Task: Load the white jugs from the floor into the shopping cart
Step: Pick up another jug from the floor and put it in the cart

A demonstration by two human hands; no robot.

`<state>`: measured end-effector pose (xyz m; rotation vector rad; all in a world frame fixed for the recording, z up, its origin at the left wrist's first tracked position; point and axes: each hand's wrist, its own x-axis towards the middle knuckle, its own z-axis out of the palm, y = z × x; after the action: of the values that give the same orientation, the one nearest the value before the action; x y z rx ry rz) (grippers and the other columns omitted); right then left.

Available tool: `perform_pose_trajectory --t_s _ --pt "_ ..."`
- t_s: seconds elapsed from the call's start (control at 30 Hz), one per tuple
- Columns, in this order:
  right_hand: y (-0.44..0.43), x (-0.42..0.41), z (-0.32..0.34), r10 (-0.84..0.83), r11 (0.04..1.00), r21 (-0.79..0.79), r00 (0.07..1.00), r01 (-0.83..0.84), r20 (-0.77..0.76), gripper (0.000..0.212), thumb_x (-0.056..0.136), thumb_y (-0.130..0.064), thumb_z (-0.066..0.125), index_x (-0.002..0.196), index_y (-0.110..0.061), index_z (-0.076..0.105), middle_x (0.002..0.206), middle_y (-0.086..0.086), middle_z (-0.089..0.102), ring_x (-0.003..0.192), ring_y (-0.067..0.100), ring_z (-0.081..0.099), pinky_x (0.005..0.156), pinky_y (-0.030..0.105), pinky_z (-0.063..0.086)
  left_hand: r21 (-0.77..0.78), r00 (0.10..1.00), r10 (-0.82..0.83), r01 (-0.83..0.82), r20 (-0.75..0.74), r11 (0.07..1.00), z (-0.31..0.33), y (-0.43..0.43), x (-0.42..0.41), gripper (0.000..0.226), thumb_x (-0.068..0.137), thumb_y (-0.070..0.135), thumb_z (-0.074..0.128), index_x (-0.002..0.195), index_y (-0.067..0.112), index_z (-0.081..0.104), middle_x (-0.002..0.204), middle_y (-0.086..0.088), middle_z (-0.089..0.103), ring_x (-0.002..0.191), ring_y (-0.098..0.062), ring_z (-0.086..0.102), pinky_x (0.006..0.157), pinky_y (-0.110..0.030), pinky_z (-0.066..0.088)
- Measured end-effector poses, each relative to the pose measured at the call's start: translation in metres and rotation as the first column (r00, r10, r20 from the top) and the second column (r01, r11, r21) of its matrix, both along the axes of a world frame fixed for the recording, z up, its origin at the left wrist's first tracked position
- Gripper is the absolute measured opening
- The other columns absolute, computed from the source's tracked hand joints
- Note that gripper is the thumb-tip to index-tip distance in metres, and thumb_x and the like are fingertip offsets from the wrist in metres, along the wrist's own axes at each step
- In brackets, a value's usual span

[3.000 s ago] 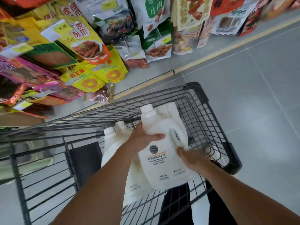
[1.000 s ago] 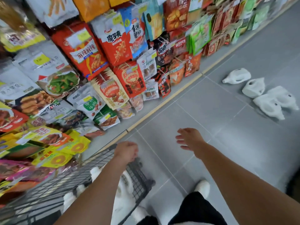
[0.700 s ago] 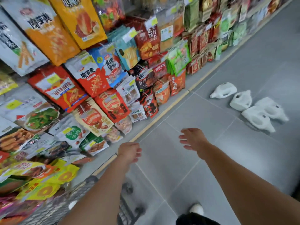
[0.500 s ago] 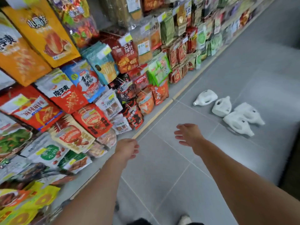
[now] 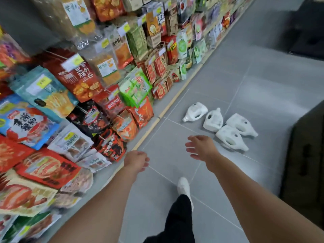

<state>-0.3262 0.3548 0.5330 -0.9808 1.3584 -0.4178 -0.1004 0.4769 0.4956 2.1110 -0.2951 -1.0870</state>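
Observation:
Several white jugs lie on their sides on the grey tile floor ahead: one at the left [image 5: 194,111], one beside it [image 5: 213,120], one at the far right [image 5: 241,124] and the nearest one [image 5: 231,139]. My right hand [image 5: 200,147] is stretched forward with spread fingers, empty, a short way in front of the nearest jug. My left hand [image 5: 135,160] hangs lower with loosely curled fingers and holds nothing. The shopping cart is out of view.
A shelf rack of hanging snack bags [image 5: 87,85] runs along the left side of the aisle. A dark cabinet [image 5: 305,163] stands at the right edge. My leg in black trousers and a white shoe [image 5: 184,187] steps forward on the tiles.
Earlier both hands held a jug in the cart. The left hand has let go of the cart, which has dropped out of view. The jugs are nearer as I walk toward them.

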Motion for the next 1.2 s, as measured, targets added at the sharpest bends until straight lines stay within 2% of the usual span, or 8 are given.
perform_pose_trajectory --t_s 0.33,0.5,0.6,0.73,0.9,1.03,1.13,1.2 --pt "-0.213 -0.002 -0.014 -0.107 0.994 0.029 0.991 0.110 -0.086 0.014 0.108 -0.025 0.061 0.105 -0.017 0.072 0.105 0.008 0.079 0.092 0.027 0.075 0.087 0.040 0.060 0.053 0.997 -0.059 0.061 -0.043 0.997 -0.005 -0.238 0.025 0.011 0.101 0.011 0.060 0.107 0.013 0.068 0.087 -0.008 0.077 0.069 -0.021 0.069 0.060 -0.028 0.054" --pt "-0.308 0.006 -0.018 -0.150 0.987 0.042 0.986 0.153 -0.067 0.014 0.110 -0.025 0.059 0.105 -0.017 0.070 0.103 0.008 0.077 0.090 0.026 0.074 0.080 0.036 0.059 0.063 0.992 -0.123 0.124 -0.014 0.990 -0.003 -0.341 0.043 0.017 0.100 0.014 0.061 0.113 0.011 0.071 0.086 -0.007 0.076 0.065 -0.020 0.067 0.055 -0.025 0.050" --pt "-0.362 0.009 -0.029 -0.149 0.987 0.055 0.986 0.153 -0.070 0.020 0.111 -0.026 0.055 0.121 -0.015 0.068 0.105 0.009 0.077 0.093 0.027 0.075 0.081 0.038 0.059 0.069 0.986 -0.166 0.166 -0.007 0.984 -0.003 -0.395 0.045 0.011 0.100 0.012 0.060 0.106 0.014 0.070 0.085 -0.008 0.074 0.065 -0.021 0.066 0.055 -0.024 0.048" --pt "-0.435 0.013 -0.048 -0.153 0.984 0.073 0.984 0.161 -0.094 0.017 0.111 -0.024 0.053 0.118 -0.014 0.065 0.103 0.010 0.073 0.086 0.028 0.071 0.073 0.033 0.052 0.087 0.978 -0.207 0.206 -0.003 0.975 -0.011 -0.465 0.046 0.014 0.101 0.008 0.059 0.092 0.017 0.065 0.077 -0.007 0.070 0.060 -0.020 0.063 0.055 -0.025 0.044" --pt "-0.548 0.022 -0.112 -0.161 0.981 0.083 0.975 0.175 -0.154 0.021 0.109 -0.021 0.053 0.122 -0.012 0.067 0.092 0.007 0.068 0.093 0.034 0.078 0.085 0.048 0.063 0.156 0.973 -0.230 0.231 -0.026 0.960 -0.048 -0.573 0.055 0.010 0.098 0.010 0.061 0.099 0.017 0.068 0.078 -0.007 0.072 0.059 -0.019 0.061 0.055 -0.025 0.043" --pt "-0.636 0.039 -0.192 -0.204 0.962 0.149 0.964 0.230 -0.169 0.028 0.107 -0.026 0.060 0.130 -0.010 0.061 0.081 0.011 0.064 0.082 0.034 0.067 0.076 0.045 0.056 0.198 0.969 -0.242 0.247 -0.051 0.949 -0.101 -0.664 0.067 0.016 0.096 0.013 0.064 0.109 0.014 0.072 0.082 -0.006 0.073 0.059 -0.016 0.059 0.055 -0.024 0.043" --pt "-0.691 0.051 -0.252 -0.162 0.962 0.184 0.962 0.204 -0.218 0.042 0.104 -0.033 0.068 0.137 -0.011 0.056 0.083 0.009 0.066 0.074 0.030 0.065 0.077 0.046 0.060 0.224 0.975 -0.214 0.220 -0.051 0.949 -0.152 -0.726 0.076 0.007 0.099 0.015 0.067 0.105 0.018 0.068 0.084 -0.007 0.072 0.062 -0.017 0.059 0.057 -0.026 0.041" --pt "-0.721 0.060 -0.289 -0.129 0.969 0.171 0.957 0.177 -0.261 0.047 0.101 -0.034 0.072 0.138 -0.010 0.055 0.094 0.010 0.070 0.077 0.030 0.066 0.087 0.051 0.063 0.250 0.970 -0.241 0.244 -0.043 0.937 -0.194 -0.759 0.080 0.009 0.101 0.022 0.069 0.108 0.017 0.068 0.089 -0.007 0.074 0.069 -0.019 0.062 0.059 -0.027 0.043"
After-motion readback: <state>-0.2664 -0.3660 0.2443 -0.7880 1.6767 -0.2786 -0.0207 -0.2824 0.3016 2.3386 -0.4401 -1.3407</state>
